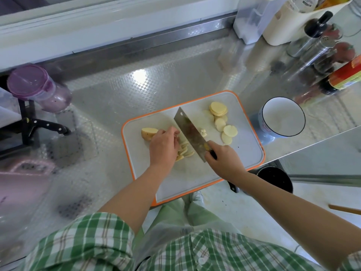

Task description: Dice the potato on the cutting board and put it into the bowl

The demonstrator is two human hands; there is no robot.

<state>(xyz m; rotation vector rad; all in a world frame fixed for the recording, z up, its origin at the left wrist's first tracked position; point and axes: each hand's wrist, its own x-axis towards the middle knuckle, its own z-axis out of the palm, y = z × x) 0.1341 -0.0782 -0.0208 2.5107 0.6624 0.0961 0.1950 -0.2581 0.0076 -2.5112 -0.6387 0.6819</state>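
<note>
**Dicing in progress.** Left hand [164, 147], fingers curled down onto a bundle of potato strips [185, 152], holds them against the board [244, 151]. Its fingertips lie just beside the cleaver [190, 132]. Right hand [224, 159] grips the cleaver handle, blade tilted, edge down at the strips. A few dice [203, 132] lie on the blade's far side. An end piece [149, 133] sits left of the hand, with uncut slices [230, 131] to the right. Bowl [283, 116], just off the board's right edge, holds no potato.

Likely hazards:
- the blade nicking the close fingertips;
- strips splaying under the cut, giving uneven dice;
- pieces skidding onto the counter [156, 85] during transfer.
</note>
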